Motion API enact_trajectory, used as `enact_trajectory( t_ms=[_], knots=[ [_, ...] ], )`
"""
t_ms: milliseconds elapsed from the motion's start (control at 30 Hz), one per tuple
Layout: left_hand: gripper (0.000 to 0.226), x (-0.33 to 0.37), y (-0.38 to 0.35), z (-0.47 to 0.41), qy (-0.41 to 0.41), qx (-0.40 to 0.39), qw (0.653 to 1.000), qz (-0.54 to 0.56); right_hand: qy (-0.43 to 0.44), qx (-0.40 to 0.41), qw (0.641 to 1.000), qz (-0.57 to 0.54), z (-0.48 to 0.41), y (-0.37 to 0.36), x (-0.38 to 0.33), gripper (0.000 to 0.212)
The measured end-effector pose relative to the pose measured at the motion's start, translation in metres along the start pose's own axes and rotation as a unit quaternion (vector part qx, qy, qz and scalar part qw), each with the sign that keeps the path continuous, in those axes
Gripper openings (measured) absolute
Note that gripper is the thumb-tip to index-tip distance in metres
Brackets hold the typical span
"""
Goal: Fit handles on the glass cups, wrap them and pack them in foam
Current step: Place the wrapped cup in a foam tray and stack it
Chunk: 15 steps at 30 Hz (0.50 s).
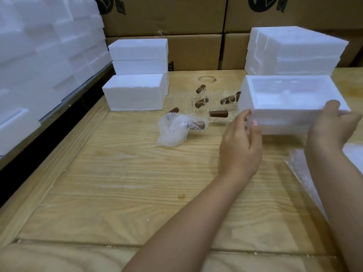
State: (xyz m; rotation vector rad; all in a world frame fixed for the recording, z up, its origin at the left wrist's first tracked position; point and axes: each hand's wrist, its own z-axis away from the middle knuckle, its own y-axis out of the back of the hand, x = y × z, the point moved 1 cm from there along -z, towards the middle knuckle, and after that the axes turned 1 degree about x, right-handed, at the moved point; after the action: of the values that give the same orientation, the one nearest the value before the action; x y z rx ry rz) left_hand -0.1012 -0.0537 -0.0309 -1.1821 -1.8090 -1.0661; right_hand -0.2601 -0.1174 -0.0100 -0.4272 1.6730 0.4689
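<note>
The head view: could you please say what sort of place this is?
Probably a warehouse packing bench: stacked cardboard cartons behind, piles of white foam boxes, and glass cups with brown handles beside an open foam tray.

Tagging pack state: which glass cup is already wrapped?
The wrapped glass cup at the front of the cluster, bundled in crinkled plastic; the bare cups behind it show uncovered brown handles.

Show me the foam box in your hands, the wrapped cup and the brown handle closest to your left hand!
foam box [282, 122]: head view, on its near side wall.
wrapped cup [172, 130]: head view, on the crinkled plastic wrap.
brown handle [218, 113]: head view, on its middle.
</note>
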Motion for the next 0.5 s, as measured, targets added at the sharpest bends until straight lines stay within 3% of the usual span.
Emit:
enact_trajectory(
  t_ms=[167, 333, 500],
  knots=[
    [0.031, 0.002, -0.005, 0.010, -0.075, 0.014, 0.996, -0.050, -0.017, 0.053, 0.998, 0.040, -0.004, 0.021, 0.014, 0.070],
    [0.030, -0.011, -0.004, 0.001, 0.043, -0.001, 0.997, -0.066, 0.008, -0.003, 0.993, 0.115, 0.008, 0.018, 0.016, 0.060],
    [0.031, -0.014, -0.003, -0.002, 0.040, 0.014, 0.997, -0.064, 0.022, -0.043, 0.992, 0.118, 0.020, 0.018, 0.013, 0.050]
  ],
)
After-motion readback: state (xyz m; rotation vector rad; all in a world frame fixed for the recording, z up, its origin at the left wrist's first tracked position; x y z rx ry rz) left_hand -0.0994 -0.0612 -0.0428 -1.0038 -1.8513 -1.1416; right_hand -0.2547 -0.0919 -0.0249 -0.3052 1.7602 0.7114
